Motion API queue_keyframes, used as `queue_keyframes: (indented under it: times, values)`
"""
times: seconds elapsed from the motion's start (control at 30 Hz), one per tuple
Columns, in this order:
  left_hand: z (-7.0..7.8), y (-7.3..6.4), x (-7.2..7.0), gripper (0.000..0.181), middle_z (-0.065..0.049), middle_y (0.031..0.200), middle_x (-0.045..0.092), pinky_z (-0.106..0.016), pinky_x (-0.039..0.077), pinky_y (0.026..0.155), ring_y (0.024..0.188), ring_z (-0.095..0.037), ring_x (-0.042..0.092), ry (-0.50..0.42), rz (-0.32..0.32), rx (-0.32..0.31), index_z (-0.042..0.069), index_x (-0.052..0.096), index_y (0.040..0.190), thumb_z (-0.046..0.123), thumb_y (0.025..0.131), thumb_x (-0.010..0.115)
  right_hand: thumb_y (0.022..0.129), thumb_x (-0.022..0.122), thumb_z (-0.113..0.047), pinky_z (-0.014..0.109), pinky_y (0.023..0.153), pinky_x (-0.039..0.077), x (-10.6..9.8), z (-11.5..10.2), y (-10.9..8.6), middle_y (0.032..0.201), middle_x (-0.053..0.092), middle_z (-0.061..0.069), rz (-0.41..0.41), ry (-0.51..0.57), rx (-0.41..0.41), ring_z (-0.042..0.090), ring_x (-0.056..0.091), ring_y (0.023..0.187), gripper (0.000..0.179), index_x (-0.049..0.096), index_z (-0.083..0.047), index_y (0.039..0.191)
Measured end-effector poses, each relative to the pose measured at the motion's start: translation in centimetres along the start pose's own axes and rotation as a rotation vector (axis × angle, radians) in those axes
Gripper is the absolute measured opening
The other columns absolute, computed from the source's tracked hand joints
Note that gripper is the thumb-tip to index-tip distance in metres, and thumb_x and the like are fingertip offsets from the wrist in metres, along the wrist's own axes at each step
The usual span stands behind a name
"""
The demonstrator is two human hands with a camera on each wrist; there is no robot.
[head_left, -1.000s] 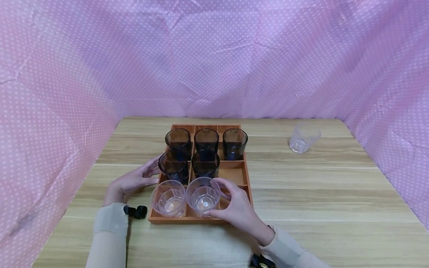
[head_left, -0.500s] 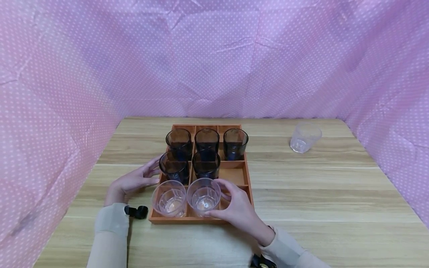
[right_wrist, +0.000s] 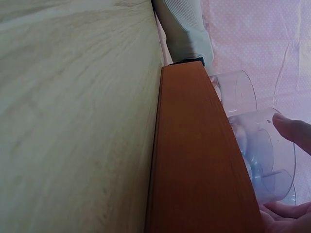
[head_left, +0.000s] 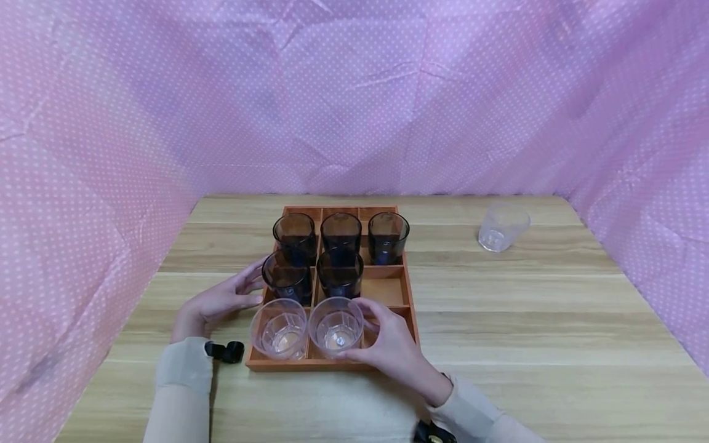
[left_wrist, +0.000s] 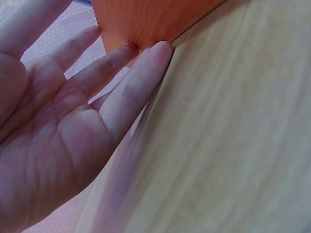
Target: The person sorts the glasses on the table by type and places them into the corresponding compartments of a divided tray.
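Note:
A wooden tray (head_left: 299, 365) with square compartments lies on the table. My right hand (head_left: 390, 344) grips a clear cup (head_left: 336, 329) between thumb and fingers, in the tray's front middle compartment. In the right wrist view, the thumb (right_wrist: 294, 131) lies against this cup's wall. Another clear cup (head_left: 279, 329) stands beside it in the front left compartment. With fingers extended, my left hand (head_left: 224, 298) touches the tray's left side. The left wrist view shows the fingertips (left_wrist: 160, 53) on that wooden wall.
Dark cups fill the back row (head_left: 388, 237) and the middle row's left and centre compartments (head_left: 339, 277). The middle right compartment (head_left: 384, 289) holds nothing. A third clear cup (head_left: 501, 227) stands tilted-looking at the table's back right. Pink dotted cloth (head_left: 354, 111) surrounds the table.
The clear cup in my right hand has sunk very slightly in the front middle compartment, and the hand with it. My left hand stays at the tray's side.

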State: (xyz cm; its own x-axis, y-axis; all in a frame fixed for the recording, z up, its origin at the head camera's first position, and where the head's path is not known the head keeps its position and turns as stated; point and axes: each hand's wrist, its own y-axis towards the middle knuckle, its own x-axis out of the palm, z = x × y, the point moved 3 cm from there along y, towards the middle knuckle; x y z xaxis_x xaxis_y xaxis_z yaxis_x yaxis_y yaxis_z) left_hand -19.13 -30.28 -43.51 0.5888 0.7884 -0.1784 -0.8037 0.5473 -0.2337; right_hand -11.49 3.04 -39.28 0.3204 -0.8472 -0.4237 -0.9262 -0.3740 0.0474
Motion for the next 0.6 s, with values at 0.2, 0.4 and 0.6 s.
queue_keyframes:
  times: [0.2, 0.4, 0.6]
  values:
    - [0.10, -0.05, 0.00, 0.086, -0.016, 0.164, 0.001, -0.011, 0.040, 0.097, 0.147, -0.043, 0.008, -0.008, 0.007, -0.017, 0.021, 0.000, 0.158, 0.015, 0.096, 0.059, 0.066, 0.090, -0.022, 0.035, 0.098, 0.051, -0.02, -0.01, -0.02, 0.127, 0.060, 0.008, -0.021, -0.020, -0.002, 0.021, 0.059, 0.119, 0.079, 0.049, -0.007, 0.132]
    - [0.21, 0.03, -0.01, 0.086, -0.016, 0.164, 0.001, -0.011, 0.039, 0.098, 0.146, -0.043, 0.010, 0.013, 0.008, -0.016, 0.022, 0.000, 0.158, 0.015, 0.096, 0.060, 0.069, 0.088, -0.027, 0.038, 0.099, 0.050, 0.03, 0.00, -0.11, 0.132, 0.056, 0.009, -0.039, -0.064, 0.012, 0.023, 0.056, 0.122, 0.081, 0.046, -0.007, 0.135]
    - [0.20, -0.13, 0.06, 0.086, -0.016, 0.164, 0.001, -0.011, 0.040, 0.098, 0.147, -0.039, 0.013, 0.017, 0.020, -0.040, 0.023, 0.000, 0.157, 0.017, 0.096, 0.060, 0.071, 0.087, -0.026, 0.036, 0.102, 0.047, -0.13, -0.23, -0.16, 0.138, 0.053, 0.012, -0.072, -0.052, 0.014, 0.025, 0.053, 0.127, 0.090, 0.038, -0.004, 0.142]
